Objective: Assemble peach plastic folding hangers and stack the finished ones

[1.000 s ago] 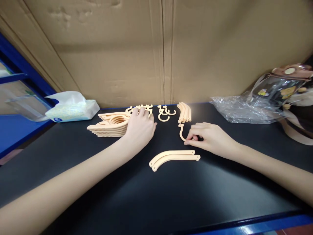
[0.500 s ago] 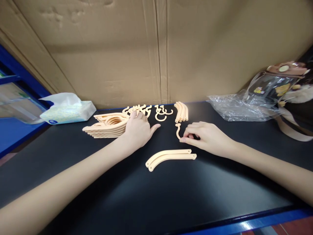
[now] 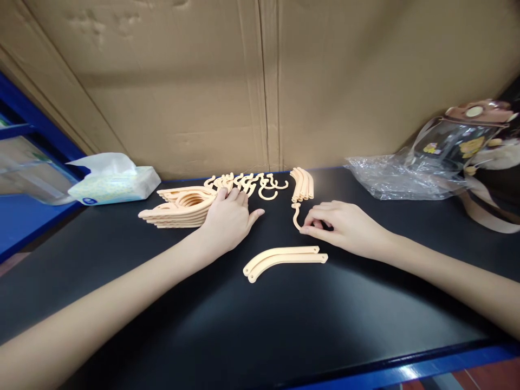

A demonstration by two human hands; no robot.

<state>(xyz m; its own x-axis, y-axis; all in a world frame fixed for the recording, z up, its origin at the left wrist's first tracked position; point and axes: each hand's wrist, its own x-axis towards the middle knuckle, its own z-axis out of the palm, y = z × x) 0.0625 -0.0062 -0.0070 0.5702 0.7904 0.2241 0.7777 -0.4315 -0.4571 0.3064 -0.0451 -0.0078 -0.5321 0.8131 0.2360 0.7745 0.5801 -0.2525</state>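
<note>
Between the thumb and fingers of my right hand (image 3: 339, 227) is the lower end of a pale peach plastic hanger hook (image 3: 296, 215), its knobbed end pointing away. My left hand (image 3: 227, 222) lies palm down, thumb stretched out, against the right end of a stack of hanger pieces (image 3: 179, 208). Its fingertips reach toward a row of loose hooks (image 3: 223, 180) and partly hide them. A separate curved hook (image 3: 268, 194) lies to the right of that row. Two curved hanger arms (image 3: 284, 259) rest side by side in front of my hands.
A bundle of curved arms (image 3: 301, 184) lies behind the held hook. At the back left stands a tissue pack (image 3: 116, 184). A clear plastic bag (image 3: 402, 176) and a strapped bottle (image 3: 459, 141) are at right. A cardboard wall (image 3: 195, 97) rises behind the black table (image 3: 309, 330).
My left fingers have drawn back very slightly, so more of the loose hooks show. My right hand keeps its pinch on the hook almost unmoved.
</note>
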